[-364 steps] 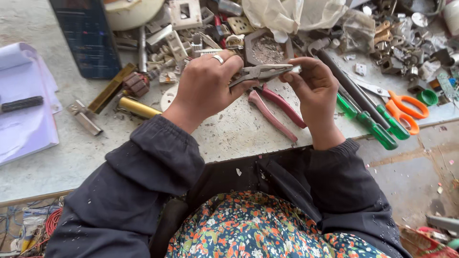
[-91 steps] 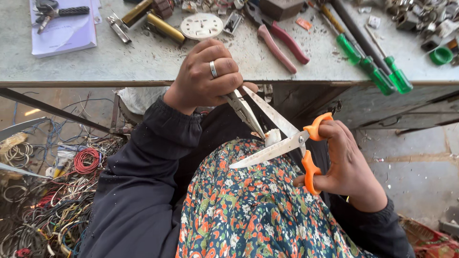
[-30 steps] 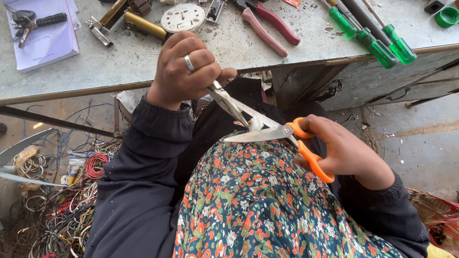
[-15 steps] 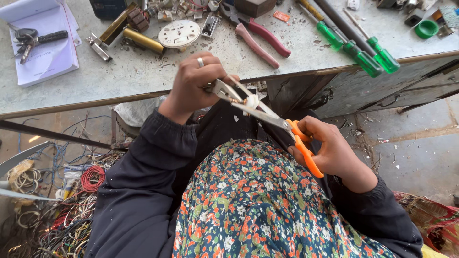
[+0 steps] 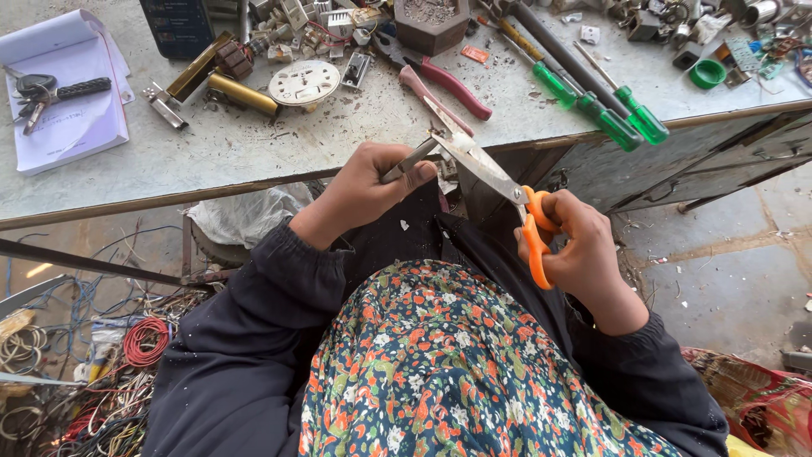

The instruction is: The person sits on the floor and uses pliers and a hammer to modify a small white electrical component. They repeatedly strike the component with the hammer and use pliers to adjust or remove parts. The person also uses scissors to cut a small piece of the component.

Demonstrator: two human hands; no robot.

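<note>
My left hand [image 5: 372, 182] pinches a small silver metal strip [image 5: 408, 161] just below the workbench's front edge [image 5: 254, 182]. My right hand [image 5: 579, 250] grips orange-handled scissors [image 5: 499, 182], fingers through the loops. The blades point up and to the left and lie almost together. Their tips meet the metal strip right beside my left fingertips. Both hands hover over my lap, which is covered by floral cloth and dark sleeves.
On the bench lie red-handled pliers [image 5: 452, 85], green-handled screwdrivers [image 5: 630, 118], a white round disc [image 5: 304, 82], a brass cylinder [image 5: 243, 93], a brown hexagonal pot [image 5: 431, 21] and a notepad with keys [image 5: 63, 118]. Tangled wires [image 5: 127, 364] cover the floor at left.
Both hands have lifted from my lap toward the bench edge. The scissor blades, slightly apart a second ago, have come together at the metal strip.
</note>
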